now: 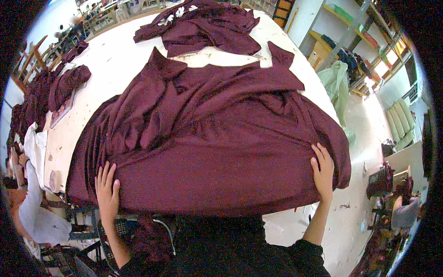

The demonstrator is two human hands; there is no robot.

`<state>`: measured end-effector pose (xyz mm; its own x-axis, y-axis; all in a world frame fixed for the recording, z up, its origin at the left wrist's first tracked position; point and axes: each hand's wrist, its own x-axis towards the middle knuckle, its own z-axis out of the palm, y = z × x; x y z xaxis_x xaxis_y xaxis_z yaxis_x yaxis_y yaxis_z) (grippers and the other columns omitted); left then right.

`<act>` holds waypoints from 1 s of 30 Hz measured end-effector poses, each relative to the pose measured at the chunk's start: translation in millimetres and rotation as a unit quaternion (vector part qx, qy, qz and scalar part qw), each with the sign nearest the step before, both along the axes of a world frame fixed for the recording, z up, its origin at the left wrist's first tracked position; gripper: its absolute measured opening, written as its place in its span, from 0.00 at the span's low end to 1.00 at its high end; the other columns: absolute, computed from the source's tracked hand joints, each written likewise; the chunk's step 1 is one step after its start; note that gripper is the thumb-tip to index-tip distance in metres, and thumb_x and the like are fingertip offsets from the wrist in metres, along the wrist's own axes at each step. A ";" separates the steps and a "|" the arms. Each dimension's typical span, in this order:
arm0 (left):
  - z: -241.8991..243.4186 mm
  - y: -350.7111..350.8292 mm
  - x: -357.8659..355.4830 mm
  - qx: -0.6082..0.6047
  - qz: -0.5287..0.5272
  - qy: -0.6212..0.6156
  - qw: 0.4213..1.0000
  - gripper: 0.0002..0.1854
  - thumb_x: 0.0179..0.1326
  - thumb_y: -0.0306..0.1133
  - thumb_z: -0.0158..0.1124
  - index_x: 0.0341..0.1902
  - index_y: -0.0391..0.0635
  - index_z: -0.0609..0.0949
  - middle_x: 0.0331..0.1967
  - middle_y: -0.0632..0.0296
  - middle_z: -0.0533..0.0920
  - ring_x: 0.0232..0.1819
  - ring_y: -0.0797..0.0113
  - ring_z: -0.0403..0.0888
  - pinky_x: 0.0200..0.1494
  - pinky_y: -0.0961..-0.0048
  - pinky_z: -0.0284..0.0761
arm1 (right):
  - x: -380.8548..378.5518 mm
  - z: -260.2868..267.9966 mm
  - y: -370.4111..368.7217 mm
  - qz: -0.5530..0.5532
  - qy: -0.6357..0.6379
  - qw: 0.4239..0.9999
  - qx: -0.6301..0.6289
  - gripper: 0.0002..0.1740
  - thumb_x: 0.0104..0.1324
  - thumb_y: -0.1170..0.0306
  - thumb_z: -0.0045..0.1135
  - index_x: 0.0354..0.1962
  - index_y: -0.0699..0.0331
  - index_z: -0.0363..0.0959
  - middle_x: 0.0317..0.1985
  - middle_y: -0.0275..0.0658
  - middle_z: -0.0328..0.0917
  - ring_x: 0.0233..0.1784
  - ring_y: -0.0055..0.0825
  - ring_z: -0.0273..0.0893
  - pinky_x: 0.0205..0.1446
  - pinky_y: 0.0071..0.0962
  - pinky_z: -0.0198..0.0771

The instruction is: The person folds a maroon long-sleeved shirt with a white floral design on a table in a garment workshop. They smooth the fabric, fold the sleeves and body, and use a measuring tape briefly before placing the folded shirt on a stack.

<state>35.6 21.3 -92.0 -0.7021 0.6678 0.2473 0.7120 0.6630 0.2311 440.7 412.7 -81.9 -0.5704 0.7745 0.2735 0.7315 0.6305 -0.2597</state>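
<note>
A large piece of maroon fabric [221, 162] spreads over the near end of a white table [104, 65]. Its front part lies fairly smooth, while folds and wrinkles bunch up across its far half. My left hand [107, 190] rests flat on the cloth near its left side, fingers pointing away from me. On the right side, my right hand [323, 171] lies on the same cloth with its thumb apart from the fingers. Neither hand grips anything that I can see. The fabric hangs over the table's near edge and right corner.
Another maroon heap [211, 31] with white tags lies farther up the table. More maroon cloth [34, 93] is piled along the left edge, near a roll of tape [55, 181]. A person's grey sleeve [38, 214] is at left. Metal shelves [341, 41] stand at right.
</note>
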 end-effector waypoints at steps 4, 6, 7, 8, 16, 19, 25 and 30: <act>20.5 11.1 -9.2 0.132 -0.006 0.001 0.991 0.17 0.60 0.34 0.51 0.52 0.45 0.74 0.56 0.53 0.69 0.60 0.54 0.63 0.62 0.59 0.54 | -8.4 18.5 13.5 0.013 0.098 0.995 -0.006 0.17 0.64 0.62 0.45 0.49 0.58 0.70 0.54 0.40 0.68 0.58 0.38 0.64 0.61 0.37 0.56; 53.6 55.8 -1.9 0.181 -0.024 0.078 0.980 0.16 0.59 0.36 0.53 0.48 0.44 0.76 0.51 0.52 0.72 0.54 0.54 0.68 0.58 0.59 0.59 | -36.1 36.8 22.0 0.042 0.163 0.985 0.036 0.15 0.63 0.63 0.47 0.44 0.61 0.73 0.48 0.42 0.72 0.52 0.41 0.70 0.56 0.34 0.62; 66.8 88.6 6.8 0.178 -0.043 0.135 0.974 0.16 0.58 0.38 0.55 0.46 0.43 0.77 0.48 0.52 0.74 0.51 0.54 0.70 0.55 0.59 0.62 | -52.9 36.6 26.9 0.067 0.140 0.987 0.043 0.15 0.64 0.63 0.46 0.45 0.61 0.72 0.50 0.41 0.70 0.53 0.41 0.68 0.58 0.35 0.61; 77.2 127.7 12.9 0.172 -0.102 0.127 0.972 0.17 0.56 0.41 0.58 0.45 0.44 0.77 0.46 0.52 0.75 0.49 0.53 0.71 0.54 0.60 0.63 | -61.2 37.5 32.7 0.082 0.117 0.988 0.055 0.16 0.64 0.63 0.45 0.46 0.60 0.71 0.51 0.41 0.69 0.54 0.40 0.67 0.59 0.37 0.59; 81.2 262.9 -74.1 0.036 -0.265 -0.108 0.957 0.13 0.52 0.39 0.59 0.34 0.42 0.82 0.31 0.53 0.82 0.36 0.56 0.80 0.41 0.66 0.74 | -78.7 -14.3 51.6 0.069 -0.012 0.996 0.047 0.23 0.66 0.58 0.40 0.57 0.55 0.61 0.64 0.35 0.55 0.66 0.36 0.53 0.67 0.48 0.44; 133.2 217.7 -191.7 0.299 -0.033 0.037 0.953 0.13 0.55 0.32 0.55 0.39 0.38 0.80 0.34 0.55 0.83 0.33 0.68 0.81 0.41 0.72 0.74 | -84.4 -13.8 51.0 0.083 -0.006 0.996 0.044 0.24 0.65 0.58 0.41 0.57 0.55 0.61 0.64 0.35 0.55 0.67 0.36 0.52 0.67 0.47 0.44; 117.6 110.7 -219.6 0.253 0.085 0.405 0.875 0.28 0.58 0.37 0.58 0.61 0.41 0.65 0.47 0.47 0.74 0.47 0.56 0.73 0.52 0.69 0.65 | -88.1 -7.1 45.2 0.084 -0.005 0.996 0.030 0.24 0.65 0.58 0.41 0.58 0.55 0.60 0.64 0.33 0.54 0.67 0.35 0.51 0.67 0.48 0.43; 62.1 122.2 -72.2 0.244 -0.118 0.128 0.954 0.08 0.58 0.30 0.55 0.39 0.40 0.75 0.35 0.56 0.75 0.37 0.56 0.71 0.45 0.68 0.65 | -76.0 6.7 45.3 0.052 0.231 0.962 0.137 0.07 0.60 0.73 0.49 0.36 0.61 0.74 0.41 0.40 0.73 0.47 0.36 0.70 0.54 0.32 0.60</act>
<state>-36.6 143.6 -29.9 -0.4216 0.5613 0.7122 0.9026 0.3353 0.2701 364.7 458.0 -75.2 -0.4100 0.5823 0.7020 0.5074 0.7852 -0.3549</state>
